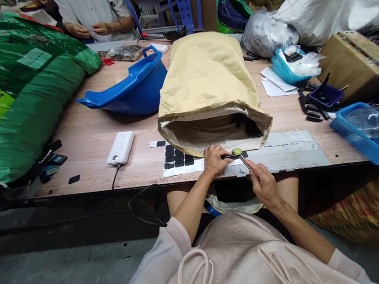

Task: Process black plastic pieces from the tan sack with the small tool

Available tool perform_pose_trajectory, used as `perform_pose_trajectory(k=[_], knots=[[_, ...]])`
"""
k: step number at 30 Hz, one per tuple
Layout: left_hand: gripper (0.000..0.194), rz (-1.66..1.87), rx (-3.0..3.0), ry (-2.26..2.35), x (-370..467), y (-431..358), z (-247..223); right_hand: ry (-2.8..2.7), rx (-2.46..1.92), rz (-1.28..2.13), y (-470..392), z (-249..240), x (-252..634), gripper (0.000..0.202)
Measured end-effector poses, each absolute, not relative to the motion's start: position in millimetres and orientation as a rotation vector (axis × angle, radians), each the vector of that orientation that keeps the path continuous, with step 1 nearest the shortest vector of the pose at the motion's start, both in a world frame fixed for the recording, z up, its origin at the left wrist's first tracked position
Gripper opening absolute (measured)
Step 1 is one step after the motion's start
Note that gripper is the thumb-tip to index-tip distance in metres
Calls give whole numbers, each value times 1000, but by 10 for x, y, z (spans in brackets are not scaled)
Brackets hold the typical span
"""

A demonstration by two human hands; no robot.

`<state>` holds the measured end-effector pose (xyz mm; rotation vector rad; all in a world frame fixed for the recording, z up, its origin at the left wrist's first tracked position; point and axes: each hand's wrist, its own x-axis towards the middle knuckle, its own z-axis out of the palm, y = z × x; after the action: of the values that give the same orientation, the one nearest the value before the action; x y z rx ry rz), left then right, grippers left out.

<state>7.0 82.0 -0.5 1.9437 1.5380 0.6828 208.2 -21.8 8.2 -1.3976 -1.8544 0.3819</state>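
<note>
My left hand (214, 159) rests at the table's front edge, pinching a small black part (230, 156) that carries a round green piece (237, 152). My right hand (263, 182) holds thin metal tweezers (245, 161) whose tips reach that part. Right behind the hands lies a tan paper sack (207, 80) on its side, its open mouth facing me with dark parts inside. A white sheet with black pads (178, 157) lies just left of my left hand.
A white power bank (120, 147) with a cable and a tipped blue basin (134, 89) sit to the left, beside a large green sack (13, 90). Blue trays (372, 138), a cardboard box (355, 61) and bags fill the right. Another person (94, 15) works at the far side.
</note>
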Motion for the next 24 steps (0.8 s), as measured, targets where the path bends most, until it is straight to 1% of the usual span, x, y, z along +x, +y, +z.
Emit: perform_pose_trajectory(k=[7,9,12,14,17,24], knots=[[20,695,1929,1553,86,817,-26,-1853,-1404,384,-122,100,2159,43],[20,688,1939,1542,79,818,-36,-1864,-1430,327,24,151,2242,44],[20,678,1952,1533,62,820,-51,-1914,-1566,146,348,180,2433,42],[20,674,1959,1522,51,821,-57,-2004,-1638,25,577,147,2571,42],[20,666,1973,1505,40,823,-57,-2160,-1633,-93,823,45,2718,40],[19,645,1990,1496,23,807,-16,-2176,-1594,-193,870,-104,2707,40]])
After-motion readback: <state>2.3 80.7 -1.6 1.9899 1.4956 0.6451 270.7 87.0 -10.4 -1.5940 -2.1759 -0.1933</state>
